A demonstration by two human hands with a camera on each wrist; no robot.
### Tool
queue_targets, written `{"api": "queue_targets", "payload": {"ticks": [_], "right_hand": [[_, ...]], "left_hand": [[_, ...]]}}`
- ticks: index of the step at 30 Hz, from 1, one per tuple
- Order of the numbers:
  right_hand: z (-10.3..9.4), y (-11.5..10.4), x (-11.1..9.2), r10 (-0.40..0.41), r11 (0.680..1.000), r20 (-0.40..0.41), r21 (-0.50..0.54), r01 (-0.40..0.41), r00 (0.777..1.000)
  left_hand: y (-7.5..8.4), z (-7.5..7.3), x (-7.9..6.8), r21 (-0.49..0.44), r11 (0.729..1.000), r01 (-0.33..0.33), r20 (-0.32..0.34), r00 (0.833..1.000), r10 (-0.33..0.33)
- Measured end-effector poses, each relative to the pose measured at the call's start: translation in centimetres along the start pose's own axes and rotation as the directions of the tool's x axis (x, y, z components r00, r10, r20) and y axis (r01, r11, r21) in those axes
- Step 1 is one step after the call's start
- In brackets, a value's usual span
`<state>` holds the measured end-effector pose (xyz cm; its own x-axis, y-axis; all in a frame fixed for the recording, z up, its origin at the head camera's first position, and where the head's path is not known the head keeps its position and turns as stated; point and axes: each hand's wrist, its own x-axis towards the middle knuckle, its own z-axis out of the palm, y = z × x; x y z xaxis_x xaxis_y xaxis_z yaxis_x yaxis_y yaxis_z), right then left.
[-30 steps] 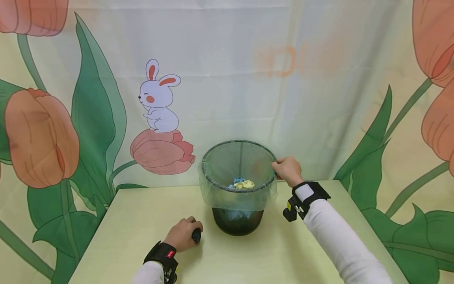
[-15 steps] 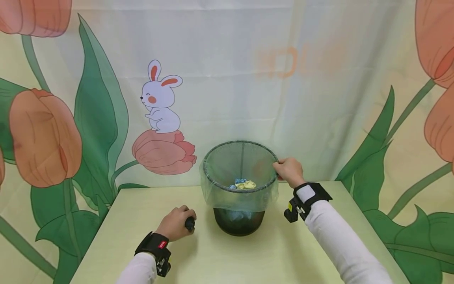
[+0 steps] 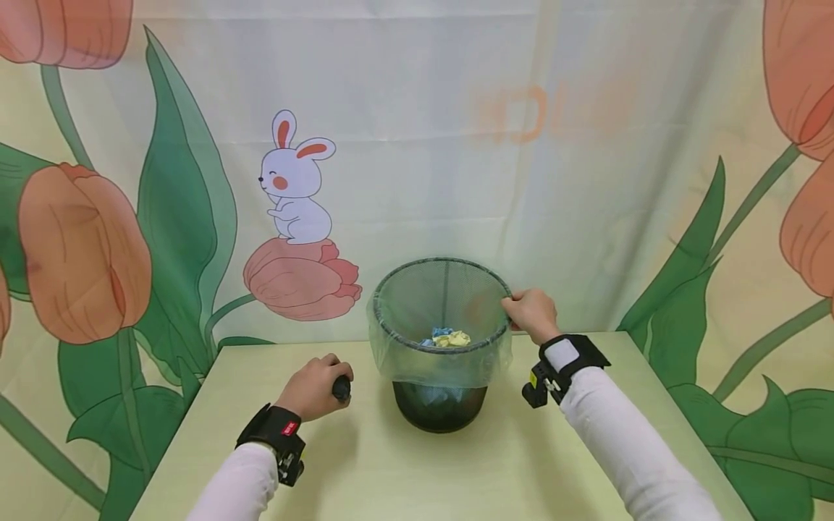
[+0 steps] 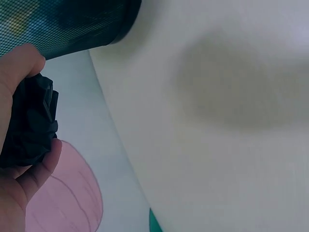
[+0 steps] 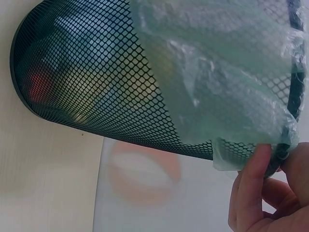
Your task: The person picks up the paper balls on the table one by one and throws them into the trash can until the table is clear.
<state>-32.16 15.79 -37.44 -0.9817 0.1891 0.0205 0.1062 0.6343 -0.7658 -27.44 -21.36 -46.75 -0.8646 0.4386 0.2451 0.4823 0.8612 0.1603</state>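
A black mesh waste bin (image 3: pixel 438 414) stands upright on the table, its rim overhung by a pale green plastic bag (image 5: pixel 207 92). Crumpled blue and yellow balls (image 3: pixel 451 338) lie inside it. My right hand (image 3: pixel 536 315) pinches the bin's rim and the bag's edge at the right side, thumb against fingers. To the left of the bin, my left hand (image 3: pixel 313 391) is over the table, apart from the bin. It grips a crumpled black ball (image 4: pixel 31 121), of paper or plastic, I cannot tell which. The palm side is partly hidden by the ball.
The pale yellow table (image 3: pixel 417 477) ends at the back against a printed curtain (image 3: pixel 417 145) with a rabbit and tulips. Through the mesh, a red patch (image 5: pixel 41 84) shows low in the bin. Each wrist wears a black strap (image 3: pixel 270 427) with a small camera.
My left hand has moved left and farther from me, toward the table's back, with the black ball still in its grip. My right hand and the bin have stayed put.
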Motion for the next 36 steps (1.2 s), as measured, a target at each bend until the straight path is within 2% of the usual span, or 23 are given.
{"api": "queue_targets", "payload": {"ticks": [9,21,25,36], "right_hand": [[-0.1,0.0,0.0,-0.007,1.0,-0.004,0.0,0.007,1.0],[0.1,0.0,0.0,-0.021,1.0,-0.01,0.005,0.021,1.0],[0.1,0.0,0.0,-0.019,1.0,-0.008,0.004,0.019,1.0],[0.1,0.0,0.0,-0.02,1.0,-0.011,-0.023,0.02,1.0]], "left_hand": [[-0.3,-3.0,1.7,0.042,0.999,-0.028,-0.009,1.0,0.028],[0.0,-6.8,3.8,0.053,0.996,-0.065,-0.063,0.996,0.068],[0.2,-7.9,4.4,0.045,0.997,-0.067,-0.084,0.994,0.071],[1.9,-10.8,6.4,0.101,0.986,-0.136,-0.127,0.981,0.148]]}}
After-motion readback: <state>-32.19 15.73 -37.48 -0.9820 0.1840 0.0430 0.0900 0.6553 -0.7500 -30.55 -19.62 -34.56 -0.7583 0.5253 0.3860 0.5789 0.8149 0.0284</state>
